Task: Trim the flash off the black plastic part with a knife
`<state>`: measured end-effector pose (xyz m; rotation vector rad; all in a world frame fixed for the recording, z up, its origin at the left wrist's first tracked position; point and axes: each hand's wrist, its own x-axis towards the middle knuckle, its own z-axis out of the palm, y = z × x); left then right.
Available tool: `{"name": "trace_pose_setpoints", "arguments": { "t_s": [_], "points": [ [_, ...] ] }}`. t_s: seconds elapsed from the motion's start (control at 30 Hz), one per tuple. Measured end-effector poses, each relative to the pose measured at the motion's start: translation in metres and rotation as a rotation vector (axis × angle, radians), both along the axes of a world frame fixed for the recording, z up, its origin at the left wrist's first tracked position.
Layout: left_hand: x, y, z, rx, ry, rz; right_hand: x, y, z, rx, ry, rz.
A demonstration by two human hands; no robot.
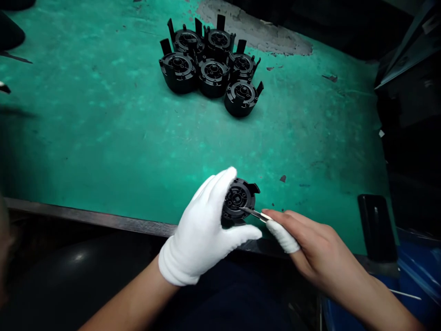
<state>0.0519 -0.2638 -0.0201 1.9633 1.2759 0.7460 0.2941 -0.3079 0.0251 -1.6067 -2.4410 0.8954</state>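
My left hand (206, 225), in a white knit glove, is wrapped round a round black plastic housing (238, 198) at the table's front edge. The housing's ribbed face is turned up, and a tab sticks out at its upper right. Its left side is hidden behind my fingers. My right hand (306, 239) is bare apart from a white cover on the thumb. Between thumb and fingers it pinches a slim knife (255, 213), whose pointed metal blade reaches over the lower right part of the housing's face.
Several similar black housings (213, 76) stand grouped at the back of the green table (138, 138), tabs upward. A black phone-like object (377, 227) lies at the right front edge. Dark scraps (283, 178) dot the surface. Blue plastic (418, 271) shows below right.
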Motion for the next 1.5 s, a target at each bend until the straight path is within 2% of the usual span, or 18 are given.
{"name": "trace_pose_setpoints", "arguments": {
  "t_s": [0.13,0.33,0.5,0.7,0.83,1.1,1.5],
  "points": [
    [0.001,0.001,-0.001,-0.016,-0.003,-0.013,-0.010,-0.004,-0.004,-0.060,-0.005,0.006],
    [0.001,0.000,0.000,-0.027,0.001,0.030,-0.015,-0.001,-0.003,-0.067,0.019,0.046],
    [0.001,-0.001,-0.001,-0.004,-0.026,0.012,-0.013,-0.007,-0.006,-0.001,0.002,-0.006],
    [0.001,0.000,-0.001,-0.020,-0.017,0.020,-0.017,-0.007,-0.008,-0.029,0.017,0.023],
    [0.002,-0.001,-0.001,-0.010,-0.018,0.013,-0.017,-0.005,-0.009,0.023,-0.017,-0.015],
    [0.001,0.000,-0.002,-0.006,-0.025,0.005,-0.016,-0.005,-0.010,0.011,-0.016,0.007],
    [0.002,0.001,0.000,0.012,-0.034,0.010,-0.022,-0.011,-0.010,0.083,-0.080,-0.004]
  ]
}}
